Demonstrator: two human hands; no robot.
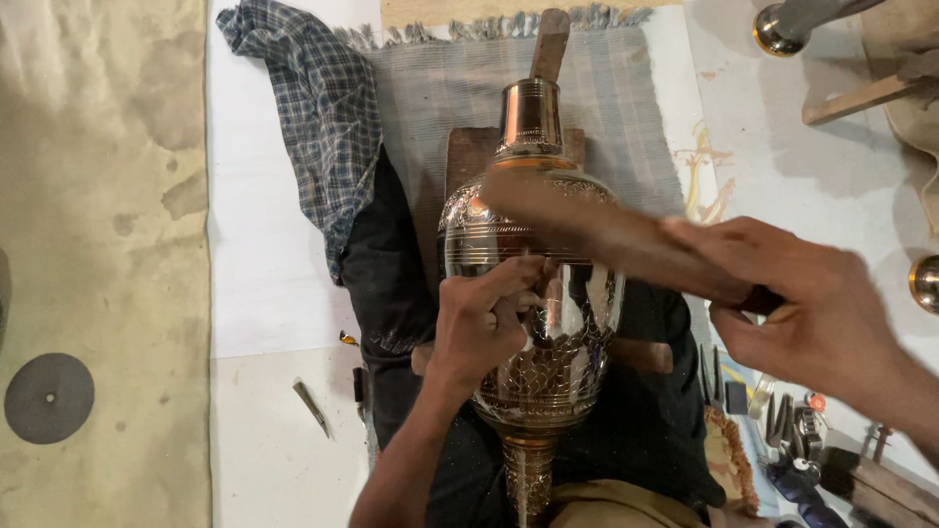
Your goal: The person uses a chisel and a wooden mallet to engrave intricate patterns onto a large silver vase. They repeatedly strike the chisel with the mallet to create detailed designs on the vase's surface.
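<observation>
A shiny engraved metal vase [533, 293] lies across my lap, its neck pointing away over a wooden block [468, 156]. My left hand [481, 323] rests on the vase's belly, fingers pinched around a small tool that is mostly hidden. My right hand [817, 303] grips one end of a brown wooden mallet [606, 230], which is blurred and stretches left across the upper belly of the vase.
A checked cloth [318, 108] and a grey fringed mat [626, 98] lie beyond the vase. Several small metal tools [782, 411] sit at the lower right, and a chisel [311, 406] lies on the white sheet to the left. Brass pieces [924, 284] are at the right edge.
</observation>
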